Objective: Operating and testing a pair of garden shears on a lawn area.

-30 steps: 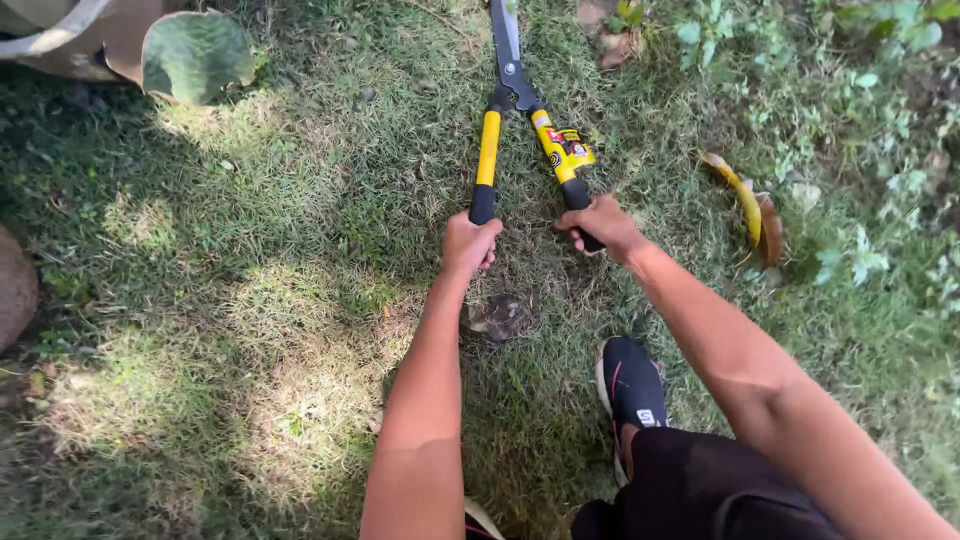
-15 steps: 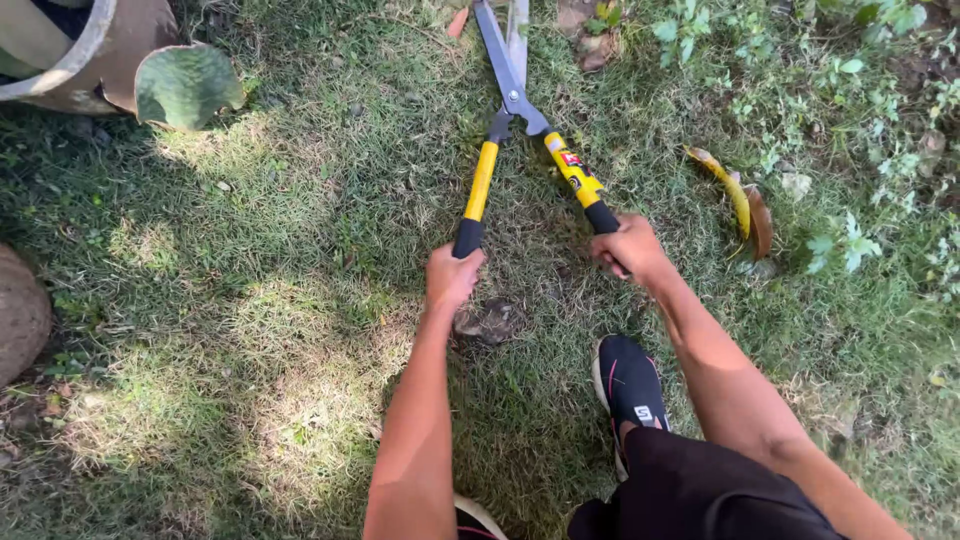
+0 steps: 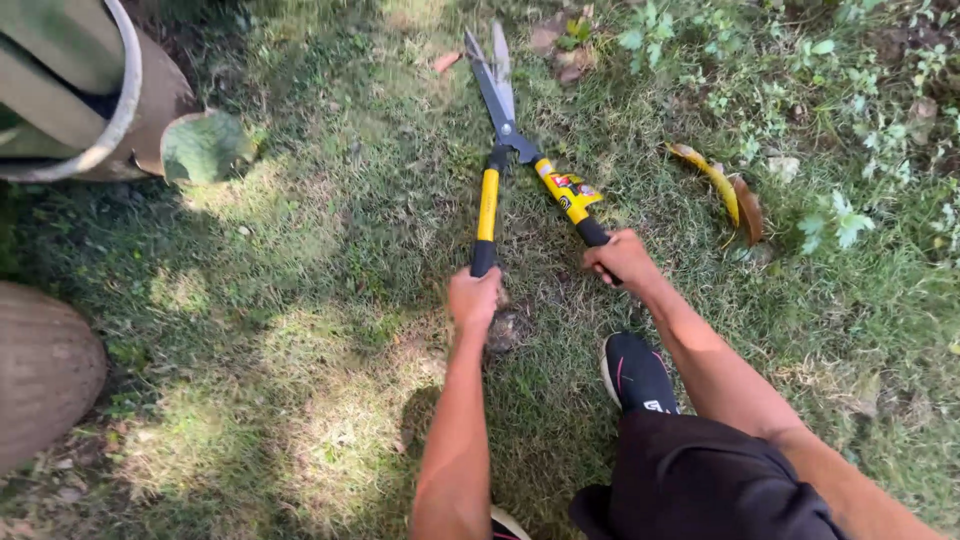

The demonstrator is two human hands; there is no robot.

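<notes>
At the far left edge, one rounded brown ribbed object (image 3: 40, 375) is seen resting on the grass; whether it is a vessel cannot be told. At the upper left, one large tan-brown container with a pale rim (image 3: 125, 110) is partly in frame; flat, dull-green material is seen inside it, its kind not determinable. One broad round green leaf (image 3: 203, 147) is noted just beside the container's wall.

At centre, one pair of long-handled garden shears with grey metal blades and yellow-and-black handles (image 3: 503, 125) is held low over the short, patchy grass (image 3: 300, 300), blades pointed away from the person. The two blades are seen slightly parted, the handles spread in a narrow V. The left hand (image 3: 474, 297) is closed around the black grip of the left handle; the right hand (image 3: 622, 259) is closed around the black grip of the right handle. Both grips are firm, full-fist holds.

Below the right forearm, one black shoe with a pale sole edge (image 3: 636, 372) is planted on the grass, and dark shorts (image 3: 700, 480) are visible beneath it.

To the right, two curled fallen leaves are counted lying side by side: one yellow (image 3: 712, 175), one brown (image 3: 749, 209). Low green weeds (image 3: 830, 90) cover the upper right ground.
</notes>
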